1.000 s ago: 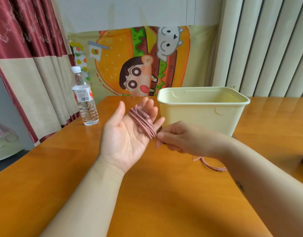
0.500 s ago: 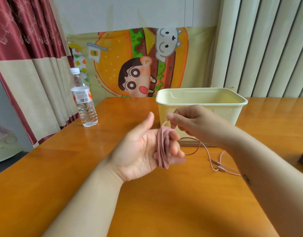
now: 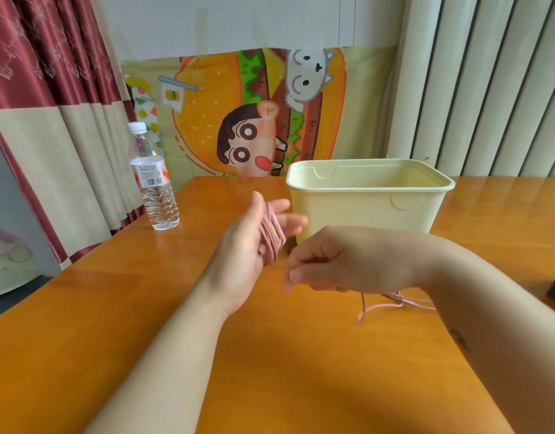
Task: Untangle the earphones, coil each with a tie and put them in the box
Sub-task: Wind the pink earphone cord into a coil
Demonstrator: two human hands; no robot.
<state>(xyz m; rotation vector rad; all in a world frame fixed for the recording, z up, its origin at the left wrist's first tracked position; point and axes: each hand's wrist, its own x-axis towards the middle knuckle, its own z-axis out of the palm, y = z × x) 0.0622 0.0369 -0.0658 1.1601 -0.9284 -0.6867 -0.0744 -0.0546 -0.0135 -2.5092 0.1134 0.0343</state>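
Now, L hand [image 3: 238,255]: fingers straight, cord [image 3: 273,249] wound round.
R hand [image 3: 342,261]: pinches cord.
Box [image 3: 363,208]: behind hands, on table [image 3: 269,355].

Bright, even daylight, pale glare streaks on the far side of the glossy table [image 3: 489,214], soft faint shadows on the wood, motion blur on the left hand [image 3: 248,245], curtains [image 3: 50,120] bowed by wide-angle distortion at the edges

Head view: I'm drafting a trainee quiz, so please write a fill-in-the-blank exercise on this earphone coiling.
1. The left hand has the earphone cord wound around its ____.
2. The right hand pinches this cord, which is ____ in colour.
3. The water bottle stands to the ____ of the box.
Missing words: fingers; pink; left.
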